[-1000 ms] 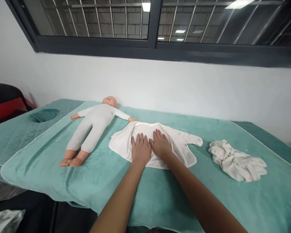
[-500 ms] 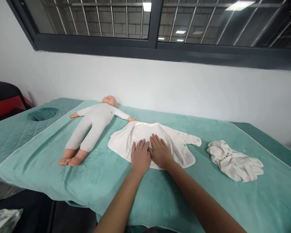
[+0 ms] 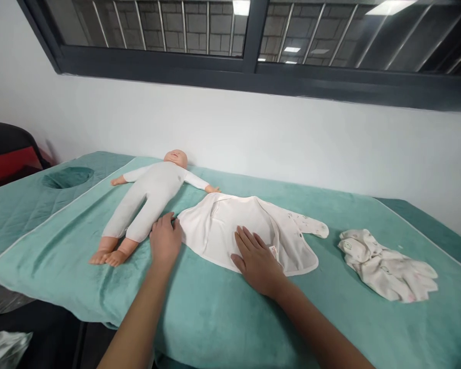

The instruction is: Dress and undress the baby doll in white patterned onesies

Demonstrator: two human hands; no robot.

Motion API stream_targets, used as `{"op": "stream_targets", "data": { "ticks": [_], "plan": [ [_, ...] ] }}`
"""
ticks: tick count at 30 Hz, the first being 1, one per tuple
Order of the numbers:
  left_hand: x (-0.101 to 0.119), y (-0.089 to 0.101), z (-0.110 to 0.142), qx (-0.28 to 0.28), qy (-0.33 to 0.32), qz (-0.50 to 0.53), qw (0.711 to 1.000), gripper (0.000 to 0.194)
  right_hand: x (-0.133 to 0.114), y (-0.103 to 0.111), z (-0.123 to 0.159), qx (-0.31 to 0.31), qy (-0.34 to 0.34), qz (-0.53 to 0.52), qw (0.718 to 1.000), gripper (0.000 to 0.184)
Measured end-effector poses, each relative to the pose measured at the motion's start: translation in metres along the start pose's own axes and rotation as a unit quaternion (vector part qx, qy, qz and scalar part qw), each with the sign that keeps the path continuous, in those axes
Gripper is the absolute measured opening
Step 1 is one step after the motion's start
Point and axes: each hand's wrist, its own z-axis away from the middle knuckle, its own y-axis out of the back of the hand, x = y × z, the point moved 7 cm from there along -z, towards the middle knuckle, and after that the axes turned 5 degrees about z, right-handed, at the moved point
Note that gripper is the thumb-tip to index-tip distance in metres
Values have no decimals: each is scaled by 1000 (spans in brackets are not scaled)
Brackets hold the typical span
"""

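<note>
A white baby garment [image 3: 223, 225] lies spread flat on a teal towel [image 3: 230, 302] over a padded table. My right hand [image 3: 256, 259] rests flat on the garment's near edge, fingers stretched out. My left hand [image 3: 165, 240] sits at the garment's left corner, fingers curled at the cloth edge; whether they pinch it I cannot make out. A baby doll [image 3: 146, 197] in a pale suit lies on its back just left of the garment, feet toward me.
A crumpled patterned white garment [image 3: 388, 264] lies on the towel at the right. The table has a face hole [image 3: 66, 177] at the far left. A white wall and dark window frame stand behind. A dark and red chair [image 3: 5, 154] is at left.
My left hand has slid off the middle of the garment to its left corner. My right hand has drawn back toward the near edge. The view has shifted slightly.
</note>
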Motion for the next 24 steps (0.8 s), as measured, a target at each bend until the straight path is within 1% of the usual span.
{"op": "stream_targets", "data": {
  "ticks": [2,4,7,9,12,14,16,18,21,22,24],
  "plan": [
    [-1,-7,-8,-33,6,2,999,42,0,-1,-3,0,8,-1,1000,57],
    [0,-13,-12,-63,11,27,998,41,-1,-3,-10,-4,22,-4,1000,56],
    [2,-17,-12,-89,13,103,991,41,-8,-9,-34,-13,34,-10,999,55],
    [5,-14,-8,-80,2,178,981,40,-13,-14,-56,-19,25,-11,999,56],
    [11,-7,0,-58,-12,294,954,39,-19,-21,-92,-15,8,-14,1000,60],
    [14,-6,3,-61,-10,352,934,38,-23,-25,-112,-8,14,-22,1000,61],
    [16,-8,3,-73,-5,389,919,37,-25,-28,-127,-2,23,-32,999,61],
    [14,-12,0,-77,13,392,917,39,-24,-30,-137,0,25,-42,999,61],
    [6,-18,-10,-67,61,376,922,44,-21,-32,-144,1,33,-52,998,58],
    [4,-19,-13,-65,75,382,919,44,-21,-31,-145,0,42,-56,998,57],
    [1,-20,-22,-55,92,418,902,41,-22,-29,-145,-2,61,-77,995,53]
  ]
}}
